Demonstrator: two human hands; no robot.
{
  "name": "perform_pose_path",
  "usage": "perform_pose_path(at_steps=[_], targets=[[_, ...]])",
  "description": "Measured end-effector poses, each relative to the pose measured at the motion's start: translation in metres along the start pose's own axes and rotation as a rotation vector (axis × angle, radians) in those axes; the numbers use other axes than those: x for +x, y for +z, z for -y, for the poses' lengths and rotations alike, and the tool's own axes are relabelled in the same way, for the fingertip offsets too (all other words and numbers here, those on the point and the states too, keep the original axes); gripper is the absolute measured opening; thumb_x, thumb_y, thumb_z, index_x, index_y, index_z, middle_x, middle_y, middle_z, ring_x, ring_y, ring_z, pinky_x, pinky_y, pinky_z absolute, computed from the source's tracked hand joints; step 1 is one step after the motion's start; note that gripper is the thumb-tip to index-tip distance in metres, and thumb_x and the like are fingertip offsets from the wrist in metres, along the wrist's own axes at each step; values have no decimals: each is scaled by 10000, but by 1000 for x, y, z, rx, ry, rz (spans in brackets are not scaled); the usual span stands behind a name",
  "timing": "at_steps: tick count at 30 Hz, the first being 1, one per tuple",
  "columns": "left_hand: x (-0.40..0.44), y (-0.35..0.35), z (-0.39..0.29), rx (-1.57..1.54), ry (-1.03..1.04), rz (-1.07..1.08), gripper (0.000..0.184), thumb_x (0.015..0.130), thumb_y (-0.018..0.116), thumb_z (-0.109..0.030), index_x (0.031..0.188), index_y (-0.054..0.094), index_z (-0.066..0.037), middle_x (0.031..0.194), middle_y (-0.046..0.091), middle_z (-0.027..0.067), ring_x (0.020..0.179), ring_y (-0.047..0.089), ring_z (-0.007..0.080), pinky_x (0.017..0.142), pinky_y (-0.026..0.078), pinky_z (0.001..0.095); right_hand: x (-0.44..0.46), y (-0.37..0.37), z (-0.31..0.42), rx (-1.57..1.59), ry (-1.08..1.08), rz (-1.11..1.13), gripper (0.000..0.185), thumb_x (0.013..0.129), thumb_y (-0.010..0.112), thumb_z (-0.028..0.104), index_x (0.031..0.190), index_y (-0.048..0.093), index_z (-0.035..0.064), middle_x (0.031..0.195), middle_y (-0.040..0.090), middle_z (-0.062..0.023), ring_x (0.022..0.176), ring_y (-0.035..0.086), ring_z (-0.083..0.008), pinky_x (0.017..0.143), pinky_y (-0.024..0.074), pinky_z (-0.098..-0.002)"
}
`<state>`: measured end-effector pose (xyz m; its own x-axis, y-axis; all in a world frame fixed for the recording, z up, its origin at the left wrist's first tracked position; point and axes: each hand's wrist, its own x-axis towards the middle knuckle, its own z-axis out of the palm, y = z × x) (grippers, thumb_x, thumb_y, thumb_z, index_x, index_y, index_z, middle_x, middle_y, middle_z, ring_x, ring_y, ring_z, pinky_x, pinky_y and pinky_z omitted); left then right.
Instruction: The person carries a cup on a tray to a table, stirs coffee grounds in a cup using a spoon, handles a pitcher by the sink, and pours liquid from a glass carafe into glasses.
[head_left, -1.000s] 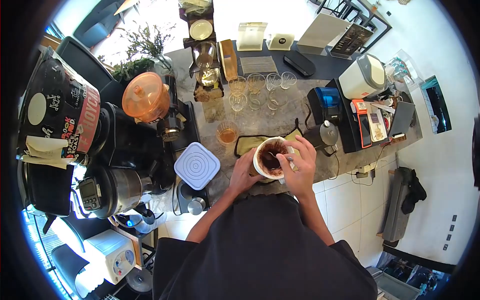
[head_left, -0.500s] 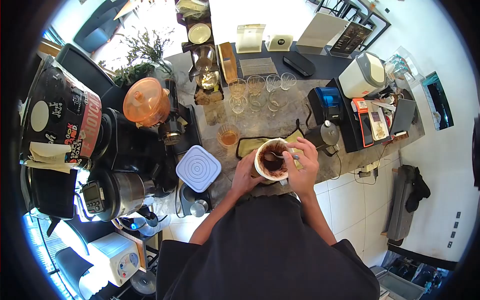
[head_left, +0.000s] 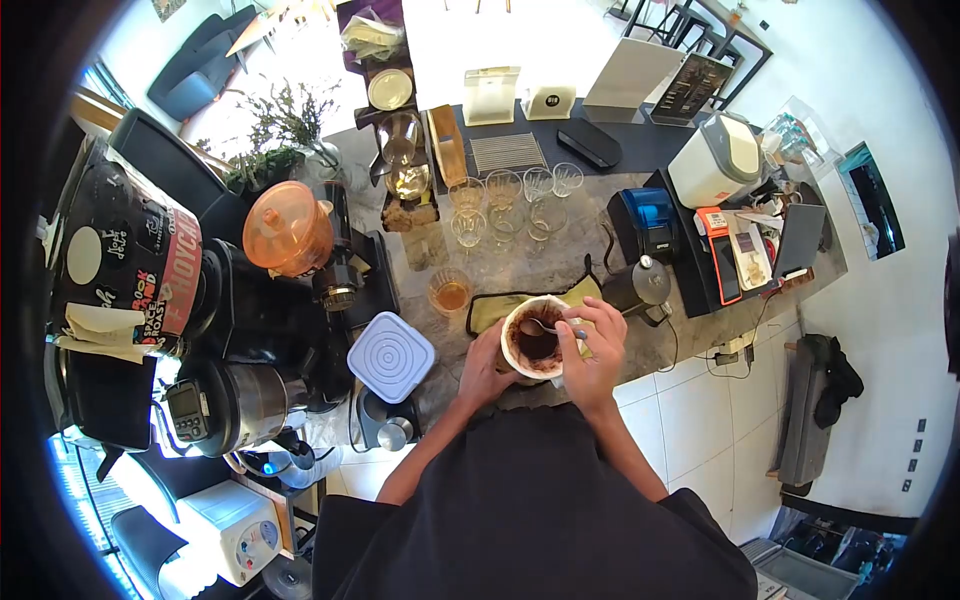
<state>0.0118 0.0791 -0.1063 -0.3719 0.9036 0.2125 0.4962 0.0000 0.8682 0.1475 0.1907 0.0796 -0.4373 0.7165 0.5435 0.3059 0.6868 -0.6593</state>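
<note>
A white cup stands over the near counter edge, its inner wall smeared with dark brown powder or paste and its bottom dark. Around its left side curls my left hand, steadying it. My right hand pinches the handle of a metal spoon, whose bowl is inside the cup. Behind and partly under the cup lies a yellow-green cloth with a dark border. A ribbed glass with amber-brown liquid sits to the left of the cloth.
Several clear glasses stand farther back. At left are a square lidded container and a grinder with an orange hopper. A metal kettle and a blue-black printer stand at right.
The view has shifted slightly, and the cup and both hands appear a little lower and farther left. Within the cup, the spoon bowl has moved slightly; both grips stay the same.
</note>
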Motion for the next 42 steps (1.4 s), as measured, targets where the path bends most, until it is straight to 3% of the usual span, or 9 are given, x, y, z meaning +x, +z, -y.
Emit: perform_pose_path(at_steps=[18, 25, 42], targets=[[0, -2, -1, 45, -27, 39, 1030, 721, 922, -279, 1577, 388, -72, 1531, 513, 173, 1434, 470, 372, 1174, 369, 485, 3, 0, 5, 94, -86, 2, 59, 872, 759, 28, 837, 717, 9, 1014, 739, -87, 1158, 632, -344, 1025, 446, -461], [2, -1, 0, 28, -73, 64, 1036, 733, 922, -308, 1582, 377, -76, 1544, 503, 161, 1434, 468, 364, 1174, 364, 484, 1, 0, -8, -19, -40, -24, 77, 875, 766, 58, 824, 725, 19, 1008, 736, -77, 1156, 636, -333, 1077, 392, -515], [3, -2, -4, 58, -24, 29, 1062, 701, 937, -316, 1571, 376, -81, 1534, 512, 154, 1410, 491, 370, 1155, 389, 492, -2, 5, -9, 6, -14, -59, 83, 873, 775, 87, 824, 732, 36, 1007, 731, -54, 1145, 637, -318, 1100, 364, -527]])
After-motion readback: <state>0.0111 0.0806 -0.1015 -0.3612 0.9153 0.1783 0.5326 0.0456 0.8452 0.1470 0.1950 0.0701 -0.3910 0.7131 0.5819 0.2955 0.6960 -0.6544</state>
